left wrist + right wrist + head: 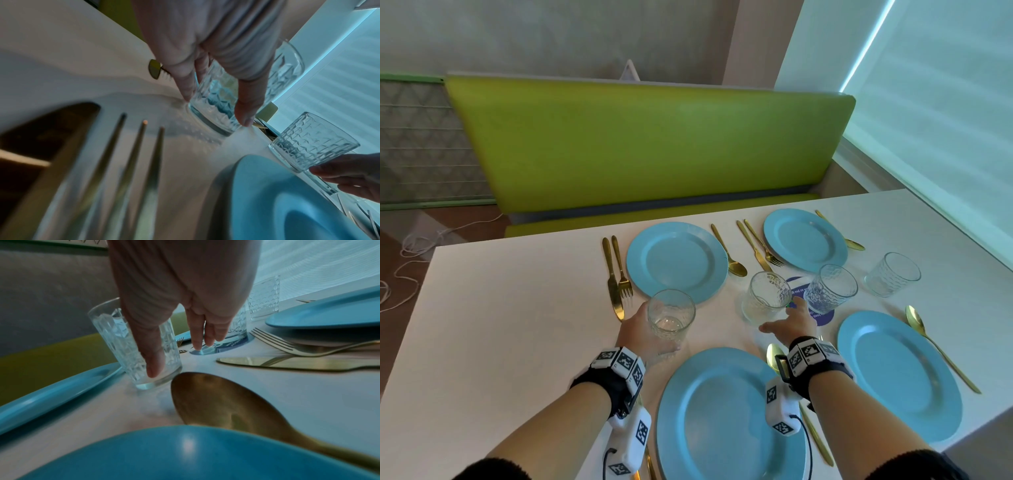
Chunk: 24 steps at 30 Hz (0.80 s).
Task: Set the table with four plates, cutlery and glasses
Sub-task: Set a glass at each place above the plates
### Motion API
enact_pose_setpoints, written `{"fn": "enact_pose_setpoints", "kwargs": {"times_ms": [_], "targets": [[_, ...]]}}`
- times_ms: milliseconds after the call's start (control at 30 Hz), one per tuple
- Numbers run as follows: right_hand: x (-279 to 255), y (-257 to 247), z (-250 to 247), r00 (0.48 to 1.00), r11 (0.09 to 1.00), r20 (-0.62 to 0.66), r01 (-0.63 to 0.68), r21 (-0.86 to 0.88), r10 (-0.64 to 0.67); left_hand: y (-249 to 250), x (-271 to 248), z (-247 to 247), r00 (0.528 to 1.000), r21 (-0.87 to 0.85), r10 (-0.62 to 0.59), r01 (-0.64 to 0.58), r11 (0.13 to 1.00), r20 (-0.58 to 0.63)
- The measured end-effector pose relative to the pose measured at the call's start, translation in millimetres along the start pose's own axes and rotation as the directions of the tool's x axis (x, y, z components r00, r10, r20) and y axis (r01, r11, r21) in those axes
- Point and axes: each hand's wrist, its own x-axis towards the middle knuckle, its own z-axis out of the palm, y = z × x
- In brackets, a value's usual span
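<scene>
One white rectangular table [500, 308] stands before one glossy lime-green bench [640, 144]. Four round, smooth, sky-blue plates lie on it: far left [676, 262], far right [805, 240], near left [722, 414], near right [899, 375]. Four clear tumblers with moulded relief stand between them. The left hand [643, 334] has thumb and fingers curled round one tumbler [670, 317], its base on the table above the near left plate. The right hand [791, 322] has its thumb against a second tumbler [765, 296], tilted; its fingers are spread and nearly straight. A third [831, 289] stands on a round blue sticker [823, 317], a fourth [892, 274] further right. Gold metal knives, forks and spoons flank each plate; some are hidden, so no full count.
</scene>
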Motion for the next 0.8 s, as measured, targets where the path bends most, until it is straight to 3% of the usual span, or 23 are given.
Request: {"fn": "enact_pose_setpoints", "kwargs": {"times_ms": [800], "targets": [[-25.7, -2.7, -15.4, 1.000, 1.000, -0.010, 0.001, -0.020, -0.002, 1.0, -5.1, -8.5, 0.997, 0.070, -0.025, 0.020, 0.997, 0.075]]}}
